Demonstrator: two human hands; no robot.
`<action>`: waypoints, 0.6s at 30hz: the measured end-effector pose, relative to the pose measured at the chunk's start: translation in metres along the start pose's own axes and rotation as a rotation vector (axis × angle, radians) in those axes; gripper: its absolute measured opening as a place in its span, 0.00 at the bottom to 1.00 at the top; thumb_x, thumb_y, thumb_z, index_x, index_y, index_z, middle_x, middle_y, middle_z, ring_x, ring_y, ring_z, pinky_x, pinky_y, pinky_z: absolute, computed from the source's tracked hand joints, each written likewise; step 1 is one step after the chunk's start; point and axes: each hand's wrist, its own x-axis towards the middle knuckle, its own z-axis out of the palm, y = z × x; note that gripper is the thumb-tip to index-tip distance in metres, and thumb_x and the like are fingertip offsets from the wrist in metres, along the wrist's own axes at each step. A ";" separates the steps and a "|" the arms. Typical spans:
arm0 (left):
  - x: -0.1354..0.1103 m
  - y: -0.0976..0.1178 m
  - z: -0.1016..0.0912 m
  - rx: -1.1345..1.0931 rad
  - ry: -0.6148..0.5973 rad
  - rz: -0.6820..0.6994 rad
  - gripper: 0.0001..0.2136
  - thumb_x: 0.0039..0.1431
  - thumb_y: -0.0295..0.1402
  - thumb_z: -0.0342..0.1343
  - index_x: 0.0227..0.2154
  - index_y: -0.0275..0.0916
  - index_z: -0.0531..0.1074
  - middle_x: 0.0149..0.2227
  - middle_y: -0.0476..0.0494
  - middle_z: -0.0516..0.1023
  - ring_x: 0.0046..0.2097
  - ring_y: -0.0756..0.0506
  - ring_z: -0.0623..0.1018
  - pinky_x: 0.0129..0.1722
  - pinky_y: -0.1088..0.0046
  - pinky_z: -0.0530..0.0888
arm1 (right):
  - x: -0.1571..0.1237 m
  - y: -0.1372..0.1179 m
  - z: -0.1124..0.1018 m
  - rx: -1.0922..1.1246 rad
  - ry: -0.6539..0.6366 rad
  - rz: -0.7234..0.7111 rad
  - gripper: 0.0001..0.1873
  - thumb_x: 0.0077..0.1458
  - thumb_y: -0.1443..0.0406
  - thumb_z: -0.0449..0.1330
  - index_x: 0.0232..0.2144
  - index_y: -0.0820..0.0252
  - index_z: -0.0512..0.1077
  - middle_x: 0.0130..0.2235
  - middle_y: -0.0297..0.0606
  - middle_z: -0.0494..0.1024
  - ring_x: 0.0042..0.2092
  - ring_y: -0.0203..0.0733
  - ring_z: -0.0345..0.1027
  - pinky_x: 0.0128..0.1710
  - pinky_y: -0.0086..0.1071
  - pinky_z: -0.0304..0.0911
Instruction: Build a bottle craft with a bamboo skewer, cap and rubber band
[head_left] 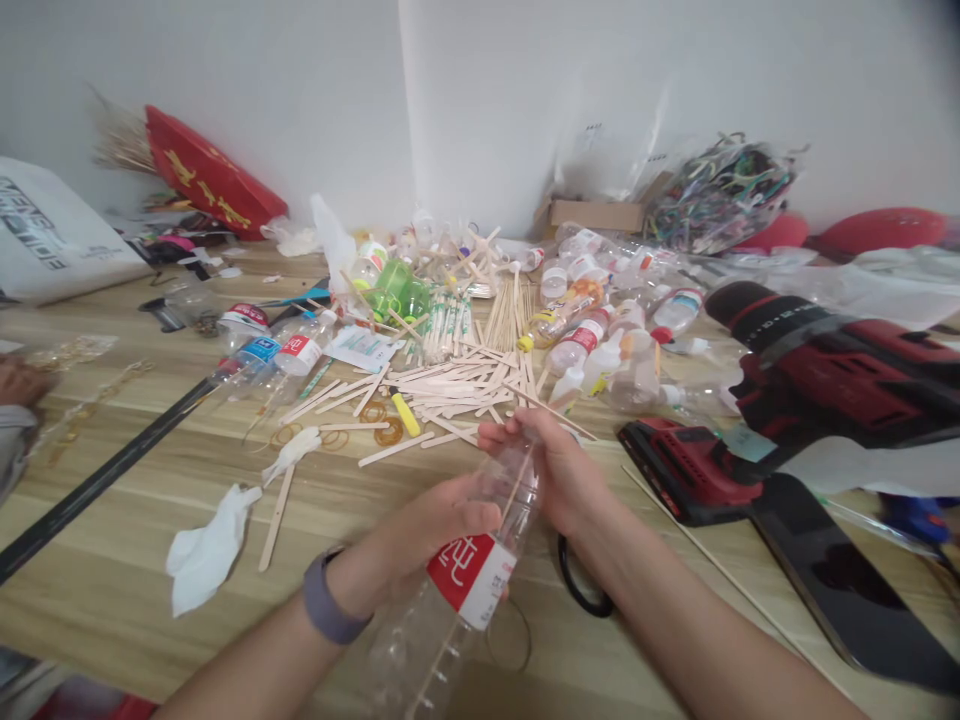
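Note:
My left hand (pixel 420 535) is wrapped round the middle of a clear plastic bottle (pixel 480 560) with a red and white label, held tilted over the table. My right hand (pixel 551 465) is closed round the bottle's upper end. A thin wooden skewer (pixel 517 490) runs along inside or against the bottle between my hands. A grey band sits on my left wrist. Beyond my hands lies a heap of flat wooden sticks (pixel 450 385) and skewers.
A red and black power drill (pixel 810 380) lies at right beside a black flat object (pixel 847 580). Several plastic bottles (pixel 600 320), rubber bands (pixel 386 430), a crumpled tissue (pixel 206 555), a long black rod (pixel 97 480) and black scissors' handle (pixel 581 590) clutter the wooden table (pixel 150 590).

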 end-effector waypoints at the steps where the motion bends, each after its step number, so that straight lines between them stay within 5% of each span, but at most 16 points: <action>1: 0.000 0.001 0.001 0.017 0.007 0.012 0.24 0.47 0.47 0.65 0.43 0.37 0.70 0.31 0.44 0.78 0.28 0.47 0.78 0.26 0.76 0.72 | 0.000 0.000 0.000 -0.003 0.001 0.002 0.10 0.42 0.61 0.65 0.18 0.58 0.70 0.28 0.36 0.82 0.32 0.41 0.75 0.34 0.33 0.66; 8: 0.000 -0.015 -0.011 -0.325 -0.371 -0.106 0.37 0.39 0.58 0.65 0.49 0.39 0.69 0.36 0.41 0.79 0.28 0.45 0.79 0.23 0.73 0.74 | -0.010 0.002 0.000 0.019 -0.150 -0.041 0.16 0.34 0.55 0.69 0.19 0.57 0.69 0.25 0.33 0.80 0.33 0.43 0.74 0.38 0.36 0.67; 13: -0.003 -0.004 -0.006 -0.160 -0.182 -0.139 0.29 0.40 0.45 0.70 0.45 0.39 0.69 0.34 0.42 0.80 0.26 0.47 0.78 0.23 0.76 0.73 | -0.011 0.006 0.003 -0.023 -0.071 -0.027 0.13 0.39 0.59 0.65 0.17 0.57 0.65 0.23 0.35 0.80 0.25 0.39 0.68 0.24 0.31 0.62; 18: -0.011 0.012 0.006 0.000 -0.064 -0.100 0.25 0.40 0.45 0.69 0.39 0.36 0.72 0.30 0.47 0.76 0.27 0.50 0.74 0.25 0.77 0.68 | -0.010 0.007 0.005 -0.057 0.005 -0.054 0.11 0.39 0.59 0.64 0.18 0.56 0.66 0.24 0.35 0.81 0.26 0.40 0.68 0.26 0.31 0.63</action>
